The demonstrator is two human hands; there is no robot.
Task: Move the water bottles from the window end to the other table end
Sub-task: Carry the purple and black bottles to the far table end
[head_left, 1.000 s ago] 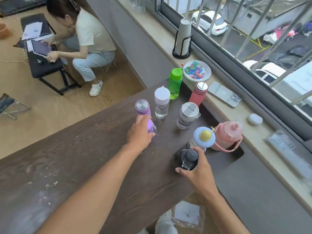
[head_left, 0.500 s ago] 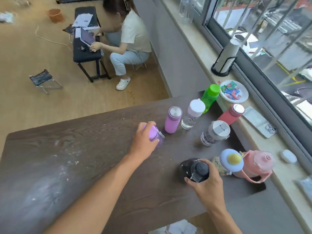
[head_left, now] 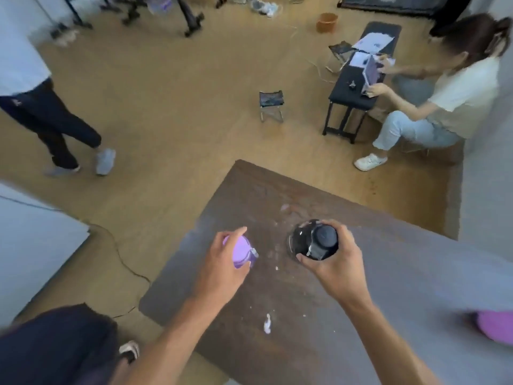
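My left hand (head_left: 222, 266) grips a small purple bottle (head_left: 240, 252) from above, over the dark wooden table (head_left: 277, 195) near its far-from-window end. My right hand (head_left: 337, 263) holds a black bottle (head_left: 312, 238) by its cap and shoulder, a little to the right of the purple one. I cannot tell whether either bottle rests on the table or hangs above it. Another purple bottle (head_left: 497, 326) shows blurred at the right edge. The remaining bottles and the window are out of view.
White crumbs and smears (head_left: 267, 327) lie on the tabletop. Beyond the table's corner a person walks at the left (head_left: 50, 118), a small folding stool (head_left: 271, 104) stands on the floor, and another person (head_left: 444, 107) sits by a black bench (head_left: 358, 87). A cable (head_left: 122, 262) runs along the floor.
The view has swung left, away from the window. Both hands have carried the purple and black bottles from the cluster to the table's other end.
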